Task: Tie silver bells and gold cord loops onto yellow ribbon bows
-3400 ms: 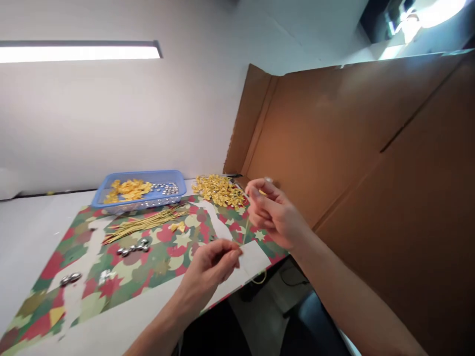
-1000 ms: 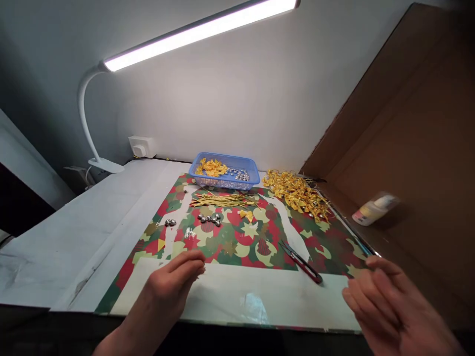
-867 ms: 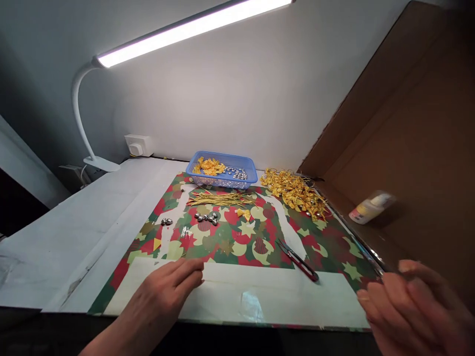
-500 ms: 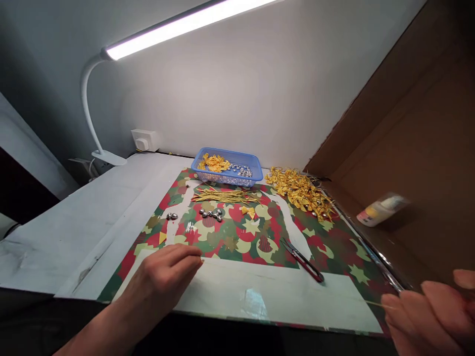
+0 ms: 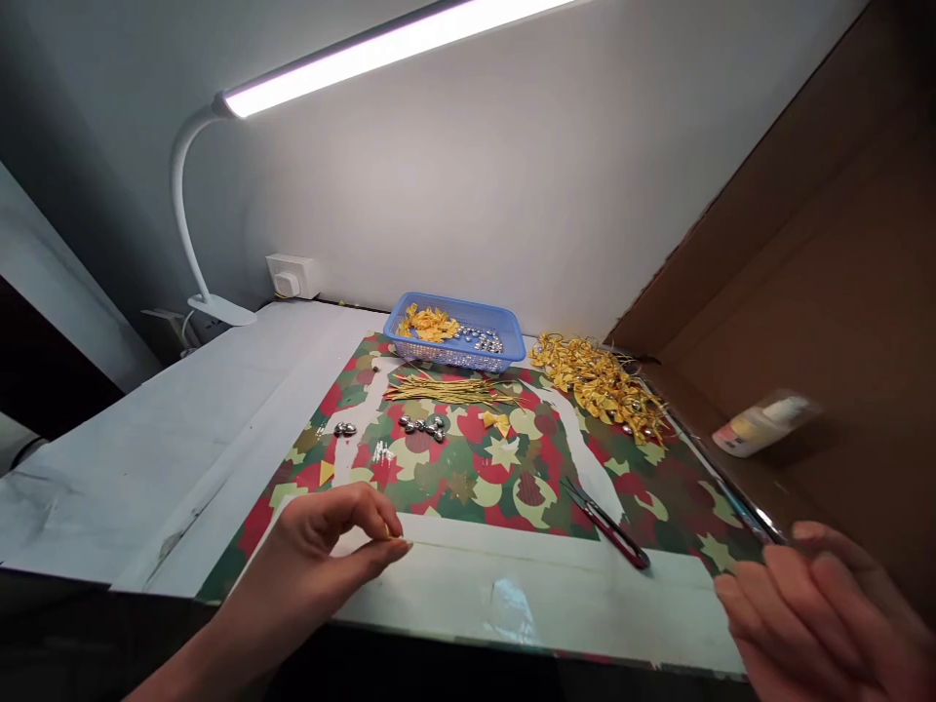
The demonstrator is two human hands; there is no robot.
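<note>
My left hand [image 5: 322, 556] is over the white strip at the front edge of the mat, its thumb and forefinger pinched on one end of a thin yellow cord [image 5: 504, 557]. The cord runs stretched to the right toward my right hand [image 5: 826, 604], whose curled fingers close on its other end. Beyond the hands, a bundle of yellow cords [image 5: 453, 391], silver bells [image 5: 424, 426] and a yellow bow [image 5: 496, 422] lie on the patterned mat. Dark-red-handled snips [image 5: 608, 526] rest between the hands, at the right end of the white strip.
A blue basket [image 5: 460, 356] with yellow bows and silver bells stands at the back. Right of it lies a heap of yellow bows with cords [image 5: 600, 385]. A bottle [image 5: 760, 426] is near the cardboard wall [image 5: 819, 273]. A white lamp [image 5: 179, 195] stands at the left.
My left thumb and forefinger have opened into a rounder pinch, and the cord now shows between the hands. My right hand has shifted slightly left in view.
</note>
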